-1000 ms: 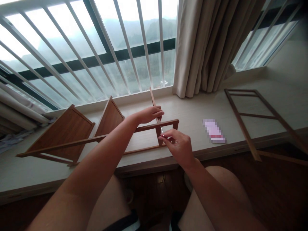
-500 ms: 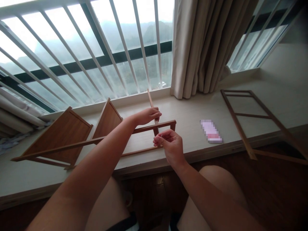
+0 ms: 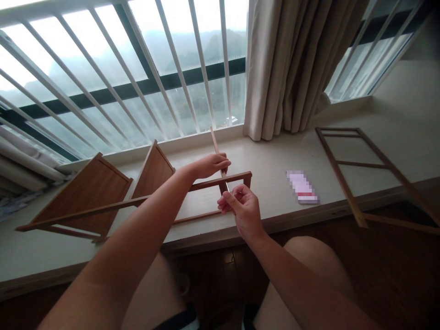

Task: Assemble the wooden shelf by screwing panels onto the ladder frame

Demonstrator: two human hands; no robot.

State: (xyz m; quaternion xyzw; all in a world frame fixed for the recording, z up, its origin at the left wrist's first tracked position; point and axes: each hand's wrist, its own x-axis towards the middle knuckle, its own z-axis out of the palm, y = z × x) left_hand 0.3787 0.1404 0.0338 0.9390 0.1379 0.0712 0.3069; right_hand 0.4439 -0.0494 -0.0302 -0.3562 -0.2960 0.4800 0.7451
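My left hand [image 3: 213, 164] is closed around a narrow wooden slat [image 3: 214, 139] that rises beyond the frame toward the window. Just in front of it runs the long rail of a brown wooden frame [image 3: 202, 184], with two flat wooden panels attached at its left part, a large panel [image 3: 82, 192] and a smaller panel [image 3: 153, 172]. My right hand [image 3: 243, 204] is closed in a pinch below the rail's right end. A thin, shiny metal rod [image 3: 227, 186] sticks up from its fingertips against the wood; its lower end is hidden in the fingers.
The work lies on a pale window ledge [image 3: 268, 160]. A pixelated pink phone-like object [image 3: 301, 185] rests to the right of my hands. Farther right, a second wooden frame [image 3: 360, 165] leans over the ledge edge. White railing bars and a beige curtain [image 3: 275, 68] stand behind.
My right hand's fingers have turned and shifted slightly left, and more of the metal rod shows. My left hand and the wooden frame stay in place.
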